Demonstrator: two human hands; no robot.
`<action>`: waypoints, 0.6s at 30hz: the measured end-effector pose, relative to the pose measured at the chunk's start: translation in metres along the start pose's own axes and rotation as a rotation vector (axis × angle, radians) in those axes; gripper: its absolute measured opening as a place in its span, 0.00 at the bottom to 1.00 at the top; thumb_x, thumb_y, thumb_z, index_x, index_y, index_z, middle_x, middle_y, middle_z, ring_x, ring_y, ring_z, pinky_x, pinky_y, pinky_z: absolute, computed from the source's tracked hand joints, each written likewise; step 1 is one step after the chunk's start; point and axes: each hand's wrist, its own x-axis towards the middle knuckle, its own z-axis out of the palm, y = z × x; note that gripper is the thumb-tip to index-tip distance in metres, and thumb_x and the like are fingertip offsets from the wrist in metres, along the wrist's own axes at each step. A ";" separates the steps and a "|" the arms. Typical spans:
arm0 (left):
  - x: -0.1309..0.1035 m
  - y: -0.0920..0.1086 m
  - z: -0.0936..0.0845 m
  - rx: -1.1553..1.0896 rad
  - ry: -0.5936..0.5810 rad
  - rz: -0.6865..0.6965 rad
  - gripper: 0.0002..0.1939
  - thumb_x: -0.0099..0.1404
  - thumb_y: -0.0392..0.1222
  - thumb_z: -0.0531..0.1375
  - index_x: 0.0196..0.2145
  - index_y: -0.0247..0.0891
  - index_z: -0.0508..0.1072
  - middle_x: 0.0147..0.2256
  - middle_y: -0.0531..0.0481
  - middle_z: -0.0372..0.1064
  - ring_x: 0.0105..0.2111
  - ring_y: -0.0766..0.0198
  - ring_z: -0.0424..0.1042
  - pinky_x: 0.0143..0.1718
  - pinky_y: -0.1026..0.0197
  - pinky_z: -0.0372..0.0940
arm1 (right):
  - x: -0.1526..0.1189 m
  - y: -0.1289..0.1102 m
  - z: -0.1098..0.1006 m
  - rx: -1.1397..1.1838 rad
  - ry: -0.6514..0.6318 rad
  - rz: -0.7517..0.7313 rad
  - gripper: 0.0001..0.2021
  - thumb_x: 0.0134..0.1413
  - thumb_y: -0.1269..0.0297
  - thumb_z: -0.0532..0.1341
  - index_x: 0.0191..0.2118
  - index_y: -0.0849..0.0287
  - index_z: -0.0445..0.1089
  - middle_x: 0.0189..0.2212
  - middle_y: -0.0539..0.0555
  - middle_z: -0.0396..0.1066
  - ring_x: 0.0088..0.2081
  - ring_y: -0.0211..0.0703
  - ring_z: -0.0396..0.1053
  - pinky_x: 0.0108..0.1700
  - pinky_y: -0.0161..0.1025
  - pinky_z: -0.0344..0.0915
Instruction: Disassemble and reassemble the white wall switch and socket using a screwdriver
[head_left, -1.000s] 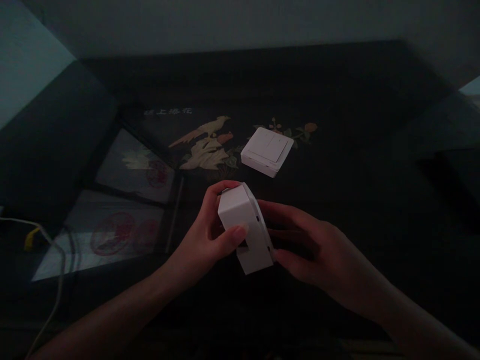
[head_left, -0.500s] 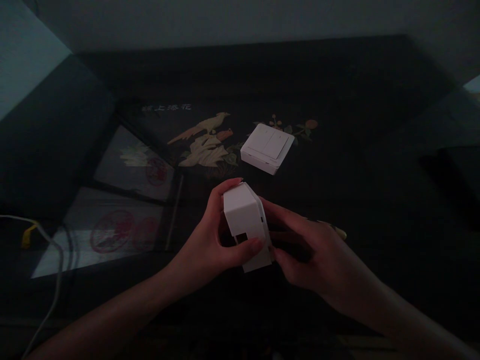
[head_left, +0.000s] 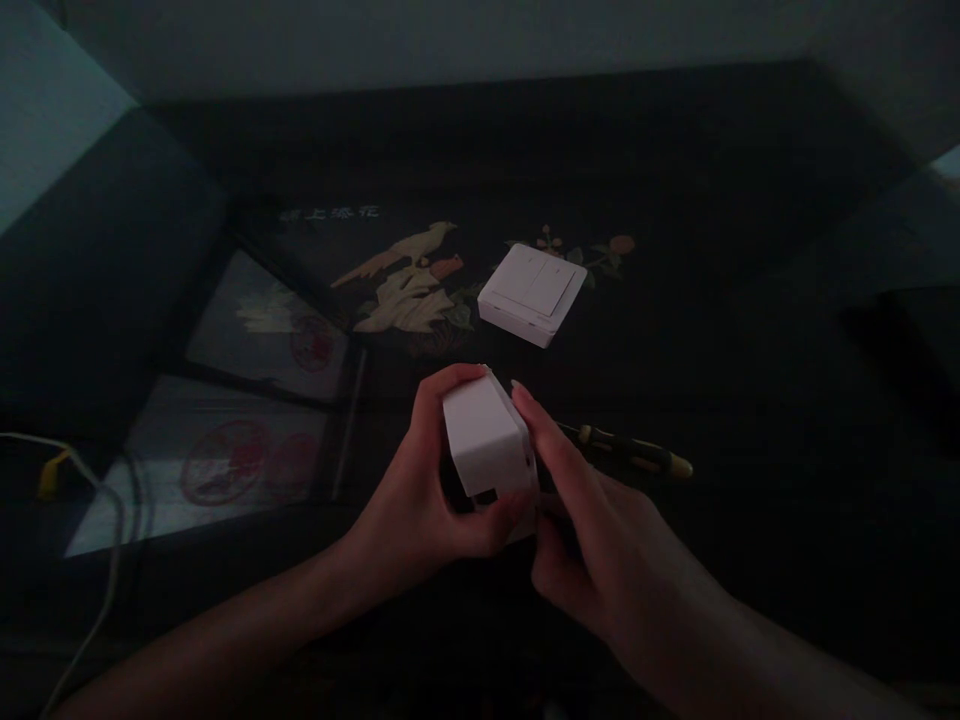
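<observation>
Tilted between my two hands is a white switch box, its plain side toward me and a small square notch low on its edge. My left hand wraps round its left side, thumb across the bottom and fingers over the top. From the right, my right hand grips the box's far face, with the index finger along the upper right edge and the thumb low down; that face is mostly hidden. Beyond the hands, a white two-rocker wall switch lies face up. A screwdriver with a black and yellow handle lies behind my right hand.
The dark glossy table carries an inlaid bird picture and reflects a window on its left. A white cable with a yellow tag hangs at the left edge. A dark object sits at the right; its kind is unclear.
My right hand has shifted left and its index finger has come up onto the box's upper edge. The box has tilted slightly. More of the screwdriver shows now.
</observation>
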 end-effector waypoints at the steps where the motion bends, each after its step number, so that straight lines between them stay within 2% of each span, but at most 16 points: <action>1: 0.000 0.000 0.001 0.001 0.001 0.008 0.37 0.55 0.43 0.70 0.56 0.47 0.54 0.45 0.50 0.65 0.43 0.57 0.70 0.43 0.58 0.69 | -0.001 0.000 0.002 -0.019 0.010 -0.006 0.46 0.51 0.81 0.51 0.73 0.56 0.30 0.66 0.67 0.61 0.62 0.53 0.66 0.52 0.48 0.75; 4: 0.001 -0.002 0.002 0.011 0.010 0.036 0.38 0.54 0.41 0.70 0.56 0.48 0.55 0.46 0.50 0.65 0.43 0.58 0.70 0.42 0.59 0.69 | -0.002 -0.002 0.007 -0.059 0.021 0.008 0.49 0.49 0.81 0.51 0.73 0.52 0.24 0.67 0.67 0.58 0.62 0.56 0.66 0.50 0.52 0.76; 8: 0.001 -0.004 0.002 0.042 0.034 0.080 0.37 0.52 0.41 0.71 0.54 0.47 0.56 0.46 0.51 0.65 0.43 0.58 0.69 0.43 0.59 0.68 | -0.001 -0.007 0.011 -0.096 0.033 0.034 0.51 0.48 0.81 0.50 0.72 0.52 0.21 0.61 0.65 0.68 0.61 0.57 0.67 0.46 0.50 0.78; 10: 0.001 -0.005 0.002 0.041 0.041 0.100 0.36 0.53 0.41 0.70 0.54 0.46 0.56 0.46 0.50 0.65 0.43 0.58 0.69 0.43 0.59 0.68 | 0.000 -0.009 0.012 -0.118 0.042 0.045 0.49 0.49 0.81 0.49 0.72 0.53 0.21 0.58 0.65 0.70 0.62 0.56 0.66 0.45 0.49 0.79; 13: 0.002 -0.006 0.001 0.043 0.050 0.112 0.36 0.53 0.43 0.71 0.53 0.46 0.57 0.47 0.49 0.64 0.44 0.58 0.68 0.44 0.58 0.67 | 0.001 -0.008 0.009 -0.133 0.043 0.028 0.47 0.51 0.81 0.49 0.73 0.56 0.24 0.60 0.67 0.68 0.63 0.57 0.65 0.48 0.50 0.78; 18: 0.003 -0.006 -0.002 0.001 0.009 0.039 0.36 0.55 0.45 0.72 0.55 0.47 0.56 0.49 0.48 0.64 0.47 0.57 0.69 0.46 0.58 0.67 | 0.002 -0.001 -0.002 -0.057 -0.013 -0.014 0.44 0.55 0.82 0.50 0.73 0.54 0.30 0.62 0.63 0.66 0.64 0.52 0.63 0.53 0.49 0.75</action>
